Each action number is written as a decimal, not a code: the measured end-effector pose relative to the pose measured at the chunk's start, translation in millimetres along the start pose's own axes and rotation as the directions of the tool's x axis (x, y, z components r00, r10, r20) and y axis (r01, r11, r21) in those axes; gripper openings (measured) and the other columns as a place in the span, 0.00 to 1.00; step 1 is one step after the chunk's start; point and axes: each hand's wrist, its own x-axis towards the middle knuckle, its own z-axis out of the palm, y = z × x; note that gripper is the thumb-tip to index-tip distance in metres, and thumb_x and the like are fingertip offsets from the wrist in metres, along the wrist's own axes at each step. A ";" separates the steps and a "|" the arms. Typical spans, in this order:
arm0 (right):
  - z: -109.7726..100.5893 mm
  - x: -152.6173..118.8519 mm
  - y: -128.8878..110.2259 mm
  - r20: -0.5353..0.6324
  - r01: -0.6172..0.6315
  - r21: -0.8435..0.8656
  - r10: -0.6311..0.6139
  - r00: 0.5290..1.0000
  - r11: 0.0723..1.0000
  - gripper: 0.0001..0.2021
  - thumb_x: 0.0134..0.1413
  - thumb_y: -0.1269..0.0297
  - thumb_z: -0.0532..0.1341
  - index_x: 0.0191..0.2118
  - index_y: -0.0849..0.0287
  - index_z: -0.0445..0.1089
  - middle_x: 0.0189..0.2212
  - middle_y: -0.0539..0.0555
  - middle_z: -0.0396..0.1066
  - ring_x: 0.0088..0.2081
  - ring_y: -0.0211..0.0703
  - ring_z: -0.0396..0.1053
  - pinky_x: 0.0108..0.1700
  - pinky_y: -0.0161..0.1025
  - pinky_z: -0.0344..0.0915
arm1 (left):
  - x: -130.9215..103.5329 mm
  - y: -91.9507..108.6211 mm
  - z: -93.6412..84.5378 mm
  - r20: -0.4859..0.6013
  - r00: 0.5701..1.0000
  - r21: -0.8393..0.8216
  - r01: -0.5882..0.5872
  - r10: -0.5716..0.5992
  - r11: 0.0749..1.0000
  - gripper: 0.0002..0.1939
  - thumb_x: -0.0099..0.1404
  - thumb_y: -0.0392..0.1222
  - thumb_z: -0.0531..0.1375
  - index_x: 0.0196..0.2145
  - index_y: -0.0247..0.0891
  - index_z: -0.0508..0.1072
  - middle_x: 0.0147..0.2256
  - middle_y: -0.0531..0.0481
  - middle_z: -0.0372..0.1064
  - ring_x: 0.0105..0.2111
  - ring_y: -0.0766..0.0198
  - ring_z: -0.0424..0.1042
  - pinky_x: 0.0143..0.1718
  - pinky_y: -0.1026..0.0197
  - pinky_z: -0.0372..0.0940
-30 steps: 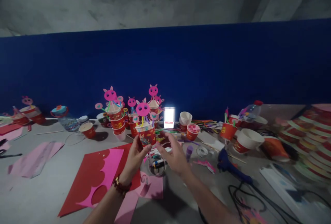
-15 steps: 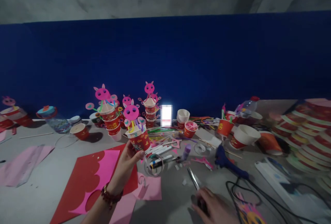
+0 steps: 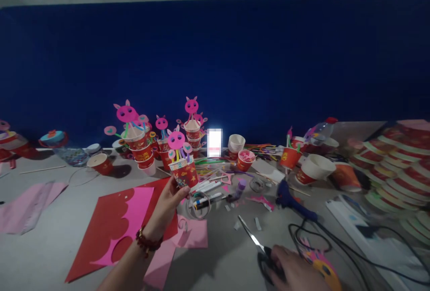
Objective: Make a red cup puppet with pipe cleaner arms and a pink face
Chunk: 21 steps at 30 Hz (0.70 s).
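Note:
My left hand [image 3: 171,199], a beaded bracelet at its wrist, is closed around a red paper cup [image 3: 186,174] with a printed pattern. A pink cut-out animal head [image 3: 176,139] and coloured stems with round pink pieces rise from this cup. At the lower right my right hand [image 3: 292,266] has its fingers on the dark handles of a pair of scissors [image 3: 257,241]. The blades lie close together and point up and left, near small white scraps [image 3: 257,223]. Part of the right hand's grip is hidden.
Stacked red cups with pink heads [image 3: 142,153] stand behind. Red and pink paper [image 3: 90,237] lies left. A clear tape roll [image 3: 199,206], markers and a glue stick [image 3: 241,187] fill the middle. On the right are a blue glue gun [image 3: 295,206], its looping cord, and piled cups [image 3: 399,170].
The view has shifted, lifting the scene slightly. My left hand has moved the decorated cup a little right. More of the scissors' handles shows as my right hand has shifted right.

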 end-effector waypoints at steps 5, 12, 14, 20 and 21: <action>-34.5 18.2 -5.3 0.230 -0.151 0.362 0.068 0.971 0.920 0.03 0.50 0.60 0.62 0.31 0.51 0.71 0.27 0.51 0.78 0.30 0.49 0.77 0.30 0.37 0.69 | -3.9 2.4 6.2 0.068 0.996 -0.046 0.064 -0.061 0.997 0.26 0.57 0.47 0.72 0.51 0.41 0.73 0.52 0.43 0.74 0.50 0.51 0.74 0.48 0.55 0.69; -80.1 58.8 -42.3 0.472 -0.274 0.650 -0.095 0.876 0.708 0.10 0.43 0.62 0.67 0.32 0.54 0.66 0.22 0.44 0.63 0.24 0.36 0.61 0.24 0.29 0.56 | -7.9 14.9 24.6 0.264 0.952 -0.072 0.179 -0.154 0.981 0.28 0.58 0.46 0.71 0.54 0.41 0.73 0.54 0.41 0.74 0.54 0.47 0.73 0.54 0.51 0.67; -91.3 71.6 -55.9 0.477 -0.185 0.587 -0.152 0.866 0.788 0.12 0.40 0.66 0.69 0.29 0.56 0.64 0.20 0.42 0.61 0.23 0.34 0.57 0.24 0.29 0.51 | -8.6 18.2 30.1 0.304 0.938 -0.080 0.197 -0.165 0.977 0.27 0.58 0.46 0.71 0.54 0.40 0.74 0.53 0.41 0.74 0.55 0.47 0.72 0.56 0.50 0.65; -121.5 102.8 -85.0 0.472 0.027 0.495 -0.295 0.831 0.868 0.13 0.38 0.66 0.73 0.27 0.55 0.66 0.21 0.42 0.62 0.23 0.35 0.57 0.24 0.30 0.48 | -12.0 26.1 42.1 0.384 0.902 -0.053 0.232 -0.195 0.971 0.27 0.56 0.46 0.72 0.52 0.40 0.75 0.51 0.42 0.76 0.53 0.49 0.73 0.54 0.53 0.65; -124.4 106.5 -88.2 0.457 0.086 0.465 -0.322 0.829 0.881 0.13 0.38 0.65 0.73 0.27 0.55 0.67 0.21 0.42 0.64 0.24 0.35 0.58 0.24 0.30 0.48 | -12.8 27.1 43.4 0.389 0.899 -0.047 0.237 -0.201 0.970 0.27 0.56 0.46 0.72 0.52 0.40 0.75 0.51 0.42 0.76 0.53 0.49 0.73 0.54 0.53 0.65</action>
